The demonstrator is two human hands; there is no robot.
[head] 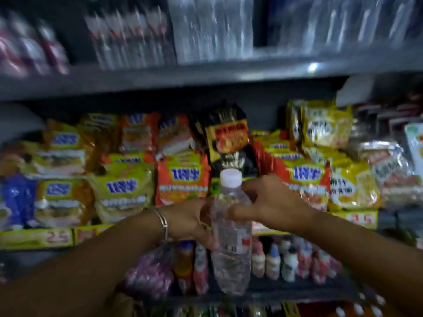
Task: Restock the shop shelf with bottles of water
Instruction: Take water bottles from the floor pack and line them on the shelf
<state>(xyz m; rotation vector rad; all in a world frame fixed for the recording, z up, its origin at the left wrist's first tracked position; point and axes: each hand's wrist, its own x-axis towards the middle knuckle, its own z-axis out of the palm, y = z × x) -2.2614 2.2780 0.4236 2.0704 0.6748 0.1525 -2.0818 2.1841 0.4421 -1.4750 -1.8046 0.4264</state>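
Fingers (207,242) of the left hand (190,221) curl round the middle of a clear water bottle (230,234), the thumb lying low on its near side by the label. On that wrist sits a silver bangle (162,221). From the other side the right hand (272,202) reaches in: its thumb presses the bottle's shoulder and its fingers bend loosely up near the neck, just below the white cap (230,177). Whether those upper fingers really touch the plastic, I cannot tell; the shot is smeared by motion.

So the bottle stands upright in mid-air between both hands, held out in front of the shop shelving, not resting on any board. Its cap is level with the lower packets on the middle shelf.

Behind it that shelf is crammed with instant noodle packets (123,191) in yellow, orange and black, with yellow price strips (37,237) along the front edge. Above, a grey shelf board (206,76) carries blurred packs of clear bottles (212,28). Below the hands, a lower shelf holds a row of small drink bottles (290,261) with pale bodies and coloured tops.
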